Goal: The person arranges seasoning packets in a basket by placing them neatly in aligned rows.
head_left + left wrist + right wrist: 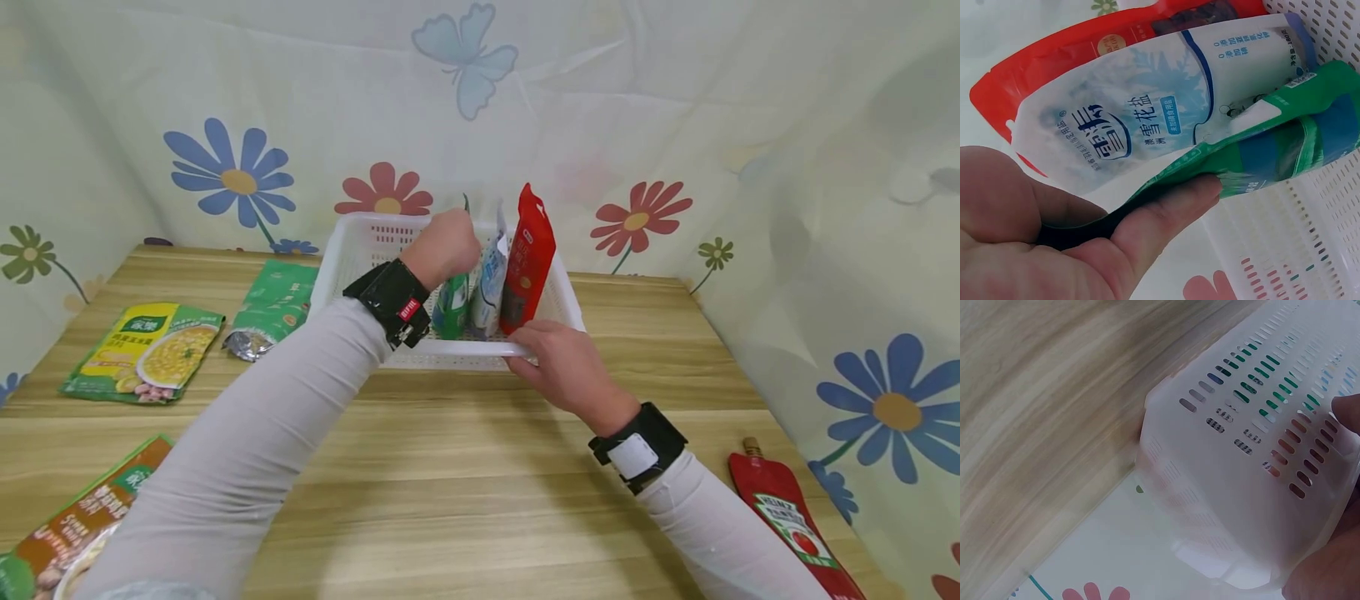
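Note:
A white perforated basket (360, 250) stands at the back of the wooden table. Inside it stand a green pouch (452, 304), a white-and-blue pouch (491, 279) and a red pouch (528, 258). My left hand (442, 247) reaches into the basket and pinches the top of the green pouch (1272, 150), next to the white-and-blue pouch (1147, 119) and the red pouch (1054, 56). My right hand (562, 367) grips the basket's near rim at its right corner; in the right wrist view the basket wall (1241, 487) fills the frame.
Left of the basket lie a green packet (273, 308) and a yellow-green soup packet (146, 350). Another soup packet (82, 517) lies at the near left edge. A red ketchup pouch (791, 521) lies at the near right. Flowered cloth walls surround the table.

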### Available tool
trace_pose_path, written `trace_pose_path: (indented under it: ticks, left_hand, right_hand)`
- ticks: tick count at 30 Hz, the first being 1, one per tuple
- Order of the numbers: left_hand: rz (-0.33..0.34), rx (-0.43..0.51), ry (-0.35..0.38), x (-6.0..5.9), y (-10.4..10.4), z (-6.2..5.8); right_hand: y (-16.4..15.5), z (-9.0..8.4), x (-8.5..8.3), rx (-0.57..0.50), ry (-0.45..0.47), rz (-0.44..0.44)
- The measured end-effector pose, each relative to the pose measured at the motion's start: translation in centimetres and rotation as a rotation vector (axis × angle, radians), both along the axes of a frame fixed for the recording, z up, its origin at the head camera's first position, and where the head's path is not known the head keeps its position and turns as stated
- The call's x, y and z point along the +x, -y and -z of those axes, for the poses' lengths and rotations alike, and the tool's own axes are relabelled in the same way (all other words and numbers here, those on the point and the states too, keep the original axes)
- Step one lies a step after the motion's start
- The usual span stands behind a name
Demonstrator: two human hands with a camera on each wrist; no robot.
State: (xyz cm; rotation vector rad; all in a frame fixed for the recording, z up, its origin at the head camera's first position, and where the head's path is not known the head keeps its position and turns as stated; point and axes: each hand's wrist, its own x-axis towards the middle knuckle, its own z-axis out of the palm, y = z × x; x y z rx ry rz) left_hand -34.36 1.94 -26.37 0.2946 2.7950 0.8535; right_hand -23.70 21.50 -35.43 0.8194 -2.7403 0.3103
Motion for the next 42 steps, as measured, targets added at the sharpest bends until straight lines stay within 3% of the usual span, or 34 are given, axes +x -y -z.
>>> trace_pose_path:
  ticks: [6,12,21,35,42]
  left_hand:
    - [-0.002,-0.004,-0.024,0.1,-0.4,0.2]
    - [0.018,0.025,0.015,0.1,-0.6,0.3]
    - [-0.031,0.138,0.088,0.5,0.2,0.2]
    - [-0.018,0.076,0.114,1.2,0.7,-0.3]
    - [-0.009,-0.002,0.050,1.9,1.2,-0.7]
  right_hand:
    - [0.0,0.0,0.0,0.001,0.001,0.004]
    - [0.0,0.0,0.0,-0.002,0.005,0.003]
    - [0.1,-0.1,0.0,-0.011,0.000,0.003]
    - [0.0,0.1,0.0,-0.009,-0.010,0.009]
    - [0.0,0.2,0.1,-0.015,-0.003,0.008]
